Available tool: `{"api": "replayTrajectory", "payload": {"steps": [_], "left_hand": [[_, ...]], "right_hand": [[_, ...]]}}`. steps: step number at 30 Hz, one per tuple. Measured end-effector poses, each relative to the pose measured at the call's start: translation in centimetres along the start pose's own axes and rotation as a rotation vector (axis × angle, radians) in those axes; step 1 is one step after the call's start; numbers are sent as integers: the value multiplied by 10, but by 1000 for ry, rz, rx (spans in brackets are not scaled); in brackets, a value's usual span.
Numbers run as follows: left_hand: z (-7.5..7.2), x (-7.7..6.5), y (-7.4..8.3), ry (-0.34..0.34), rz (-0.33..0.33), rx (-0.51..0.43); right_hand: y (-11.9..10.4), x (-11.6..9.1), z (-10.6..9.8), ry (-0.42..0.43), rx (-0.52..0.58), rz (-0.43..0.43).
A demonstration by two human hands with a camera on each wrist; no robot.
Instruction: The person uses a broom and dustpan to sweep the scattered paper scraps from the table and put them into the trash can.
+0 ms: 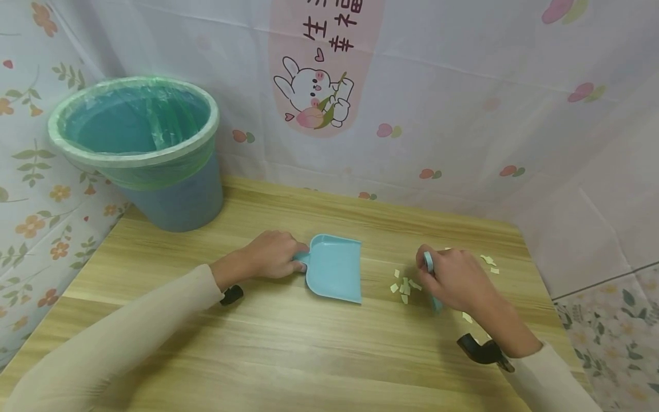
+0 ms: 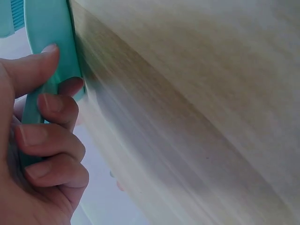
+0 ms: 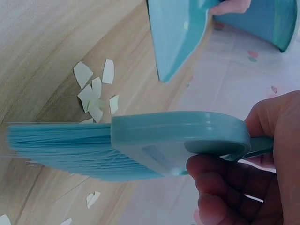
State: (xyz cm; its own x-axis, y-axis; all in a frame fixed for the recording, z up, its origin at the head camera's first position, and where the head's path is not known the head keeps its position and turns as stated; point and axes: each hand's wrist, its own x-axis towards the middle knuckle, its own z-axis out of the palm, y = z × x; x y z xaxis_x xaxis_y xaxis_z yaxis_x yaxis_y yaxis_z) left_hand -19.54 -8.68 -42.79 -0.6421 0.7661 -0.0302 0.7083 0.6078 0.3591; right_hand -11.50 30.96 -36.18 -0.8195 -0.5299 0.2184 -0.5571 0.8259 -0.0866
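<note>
A light blue dustpan (image 1: pixel 336 269) lies on the wooden table with its wide mouth facing right. My left hand (image 1: pixel 273 254) grips its handle, fingers curled round it, as the left wrist view shows. In my right hand (image 1: pixel 458 280) is a small blue hand brush (image 3: pixel 180 138), held by the handle with its bristles (image 3: pixel 70 145) down at the table. A small pile of pale paper scraps (image 1: pixel 405 286) lies between the brush and the dustpan's mouth. More scraps (image 1: pixel 489 260) are scattered to the right, beyond and below the right hand.
A blue bin (image 1: pixel 175 200) lined with a green bag stands at the back left corner of the table (image 1: pixel 288 355). Behind the table hangs a white patterned cloth (image 1: pixel 437 114). A black strap (image 1: pixel 481 350) sits at the right wrist.
</note>
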Motion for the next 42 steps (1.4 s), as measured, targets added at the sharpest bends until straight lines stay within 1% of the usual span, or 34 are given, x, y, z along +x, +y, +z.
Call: {"api": "replayTrajectory", "payload": {"steps": [3,7,10,12,15,18,23,26,30,35,38,40,42], "left_hand": [[0,0,1,-9,0,12],[0,0,1,-20,-11,19],[0,0,1,-19,-11,18],[0,0,1,-19,-12,14],[1,0,1,-18,-11,9],[1,0,1,-18,-10,4],[0,0,1,-25,-8,2],[-1,0,2,-29,-3,5],[-1,0,2,-29,2,8],[-1,-1,2,-24,5,5],[-2,-1,2,-23,8,2],[-2,-1,2,-24,9,3],[-2,0,2,-25,10,4]], "right_hand": [[-1,0,-1,-14,-1,26],[-5,1,-2,-48,-2,87],[-9,2,3,-75,35,132],[-12,4,7,-77,63,155],[-16,6,14,-42,96,188],[-19,12,18,18,115,229],[-18,22,22,104,163,320],[-15,27,24,141,177,371],[-13,33,25,160,196,419],[-12,39,24,167,220,419],[-11,42,20,155,225,409],[-10,44,17,139,219,377],[-7,45,14,114,184,306]]}}
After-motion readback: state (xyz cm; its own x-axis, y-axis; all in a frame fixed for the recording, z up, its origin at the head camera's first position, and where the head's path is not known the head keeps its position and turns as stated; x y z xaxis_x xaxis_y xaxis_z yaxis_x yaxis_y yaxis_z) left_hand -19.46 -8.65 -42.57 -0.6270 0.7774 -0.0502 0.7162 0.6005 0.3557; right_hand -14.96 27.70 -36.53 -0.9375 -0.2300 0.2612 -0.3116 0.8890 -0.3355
